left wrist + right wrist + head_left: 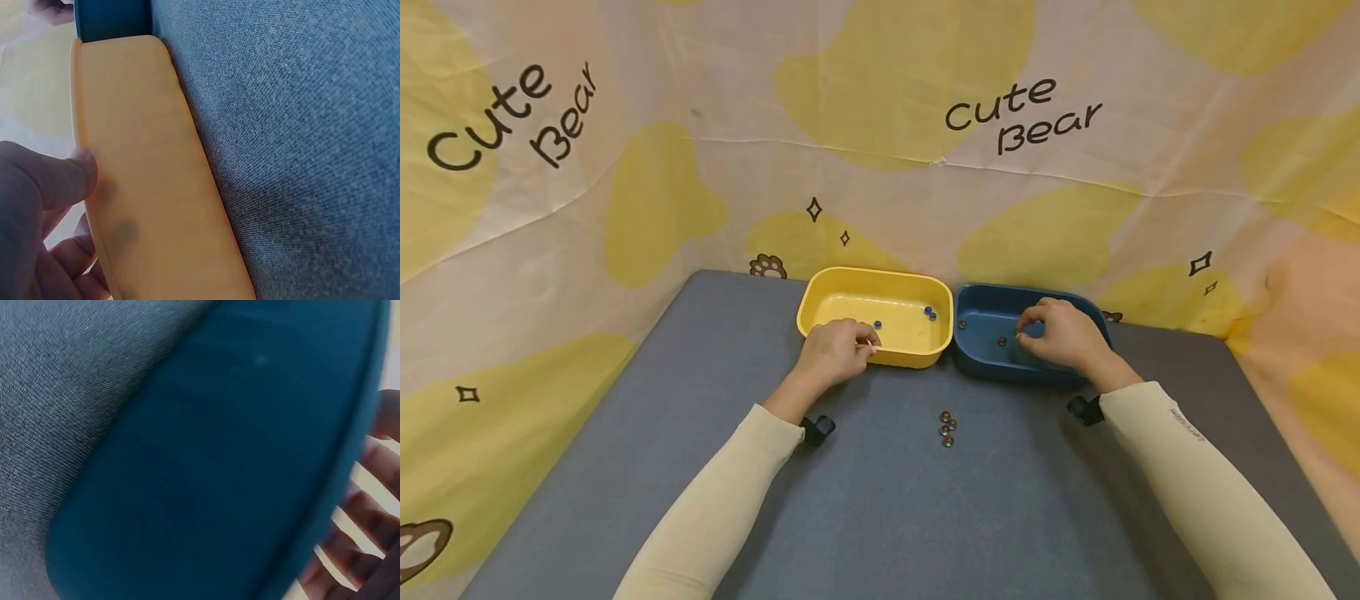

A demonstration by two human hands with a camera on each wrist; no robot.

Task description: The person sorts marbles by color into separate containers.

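Observation:
My left hand [837, 350] grips the near rim of a yellow bin [880, 277]. In the left wrist view its thumb [69, 178] presses the outside of the rim and its other fingers curl inside. My right hand [1063, 333] is over a dark blue bin [981, 300], thumb and index finger pinching a small brownish bead [1017, 332]. The right wrist view shows spread right fingers [375, 519] beyond the blue rim, their tips partly hidden. Blue beads [877, 325] lie in the yellow bin, and brownish beads [1002, 341] in the blue one.
Several reddish-brown beads [948, 429] lie on the grey table [880, 500] in front of the bins. The two bins stand side by side at the back edge. A patterned cloth [880, 167] hangs behind and beside the table.

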